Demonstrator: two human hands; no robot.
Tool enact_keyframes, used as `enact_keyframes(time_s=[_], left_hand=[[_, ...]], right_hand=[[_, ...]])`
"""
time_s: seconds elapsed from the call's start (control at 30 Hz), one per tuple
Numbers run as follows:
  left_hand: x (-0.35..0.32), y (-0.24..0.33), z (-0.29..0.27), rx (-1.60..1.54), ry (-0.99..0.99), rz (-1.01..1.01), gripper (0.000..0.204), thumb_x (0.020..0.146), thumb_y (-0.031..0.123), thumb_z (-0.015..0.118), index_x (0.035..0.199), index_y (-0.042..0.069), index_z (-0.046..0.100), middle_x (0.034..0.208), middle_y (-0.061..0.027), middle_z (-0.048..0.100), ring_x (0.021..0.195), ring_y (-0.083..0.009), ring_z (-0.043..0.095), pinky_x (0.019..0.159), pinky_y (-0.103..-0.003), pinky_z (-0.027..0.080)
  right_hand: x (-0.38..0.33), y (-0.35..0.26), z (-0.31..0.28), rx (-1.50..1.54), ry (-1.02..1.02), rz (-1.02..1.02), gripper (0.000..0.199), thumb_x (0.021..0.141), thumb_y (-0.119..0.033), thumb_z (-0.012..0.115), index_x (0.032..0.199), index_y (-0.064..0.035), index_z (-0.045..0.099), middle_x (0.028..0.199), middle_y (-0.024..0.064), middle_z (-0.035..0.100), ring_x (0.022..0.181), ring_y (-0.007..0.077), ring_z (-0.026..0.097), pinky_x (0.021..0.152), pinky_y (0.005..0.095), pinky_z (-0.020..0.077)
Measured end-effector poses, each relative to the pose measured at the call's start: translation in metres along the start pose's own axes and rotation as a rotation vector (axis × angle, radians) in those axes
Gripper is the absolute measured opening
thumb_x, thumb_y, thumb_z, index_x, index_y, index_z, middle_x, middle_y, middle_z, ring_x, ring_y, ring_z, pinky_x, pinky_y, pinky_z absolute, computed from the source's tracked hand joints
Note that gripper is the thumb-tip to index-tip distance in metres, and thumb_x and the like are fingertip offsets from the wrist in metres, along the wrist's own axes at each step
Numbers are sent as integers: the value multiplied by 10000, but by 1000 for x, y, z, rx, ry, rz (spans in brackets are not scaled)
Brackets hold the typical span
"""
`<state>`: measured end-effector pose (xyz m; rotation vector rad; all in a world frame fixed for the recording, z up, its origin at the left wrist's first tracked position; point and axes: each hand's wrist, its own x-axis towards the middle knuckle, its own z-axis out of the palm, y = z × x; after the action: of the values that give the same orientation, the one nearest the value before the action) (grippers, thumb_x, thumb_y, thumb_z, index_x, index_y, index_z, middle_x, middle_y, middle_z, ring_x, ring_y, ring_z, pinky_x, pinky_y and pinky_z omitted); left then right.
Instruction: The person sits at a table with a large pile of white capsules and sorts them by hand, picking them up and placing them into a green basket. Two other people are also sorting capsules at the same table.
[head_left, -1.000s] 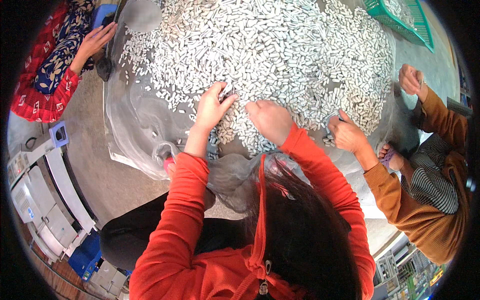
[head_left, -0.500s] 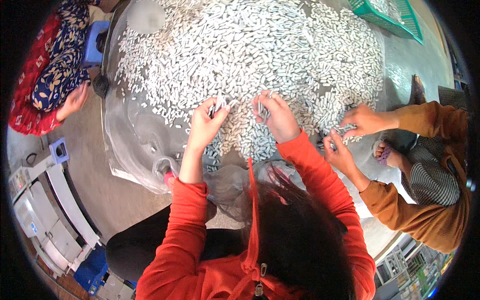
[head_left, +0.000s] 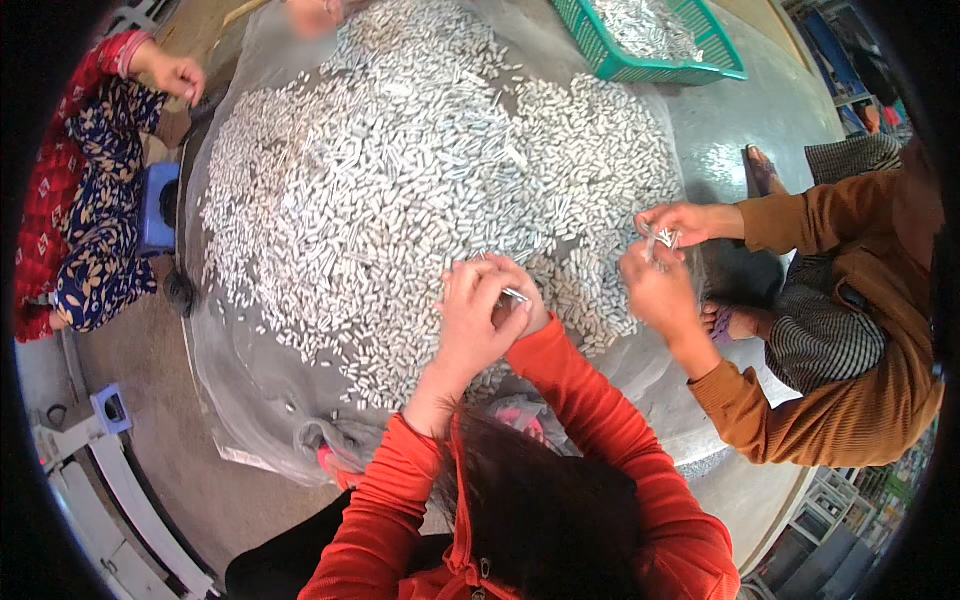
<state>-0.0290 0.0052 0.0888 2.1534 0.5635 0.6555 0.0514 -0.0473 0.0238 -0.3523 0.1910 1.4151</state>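
Observation:
My left hand, in a red sleeve, curls over my right hand at the near edge of a large pile of small silvery metal pieces. The two hands meet. A few short metal pieces show in the gap by the left thumb, held between the hands. Fingers of my right hand are partly covered by the left. The pile lies spread on a translucent sheet.
At the right a co-worker in brown sleeves handles similar pieces with both hands. Another person in red sits at the left beside a blue stool. A green basket of metal pieces stands at the far side.
My hands, apart before with pieces in each, have come together, the left over the right. The view has shifted, bringing the green basket further in. The person at left has raised a hand.

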Motion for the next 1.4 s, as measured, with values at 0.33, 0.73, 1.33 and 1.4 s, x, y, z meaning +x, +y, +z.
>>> enact_keyframes(time_s=[0.33, 0.73, 1.33, 1.4], left_hand=[[20, 22, -42, 87, 53, 113, 381, 763, 158, 645, 1130, 103, 560, 1140, -84, 518, 1087, -248, 490, 1003, -491, 260], [-79, -59, -115, 42, -47, -423, 208, 804, 53, 609, 1009, 16, 604, 895, -119, 609, 814, -260, 584, 761, -321, 454], [-75, -247, -157, 507, 701, -611, 383, 896, 258, 499, 1200, 27, 525, 1203, -166, 539, 1142, -316, 481, 971, -385, 360], [-75, -249, -153, 365, 745, -696, 386, 891, 269, 507, 1191, 27, 529, 1201, -163, 542, 1127, -316, 489, 963, -390, 364]], right_hand=[[16, -100, 68, 407, 320, -327, 234, 859, -251, 478, 978, -51, 501, 967, 123, 567, 946, 293, 547, 930, 551, 378], [81, -234, 139, -635, 463, -870, 698, 857, -467, 522, 1381, -65, 298, 1423, 111, 288, 1303, 241, 297, 1076, 435, 207], [2, -69, 16, -1088, 276, -476, 111, 900, -43, 524, 1005, -25, 555, 970, 25, 581, 862, 97, 545, 757, 226, 443], [1, -69, 4, -1104, 359, -468, 103, 905, -40, 516, 999, -21, 554, 965, 35, 580, 852, 108, 547, 745, 233, 451]])
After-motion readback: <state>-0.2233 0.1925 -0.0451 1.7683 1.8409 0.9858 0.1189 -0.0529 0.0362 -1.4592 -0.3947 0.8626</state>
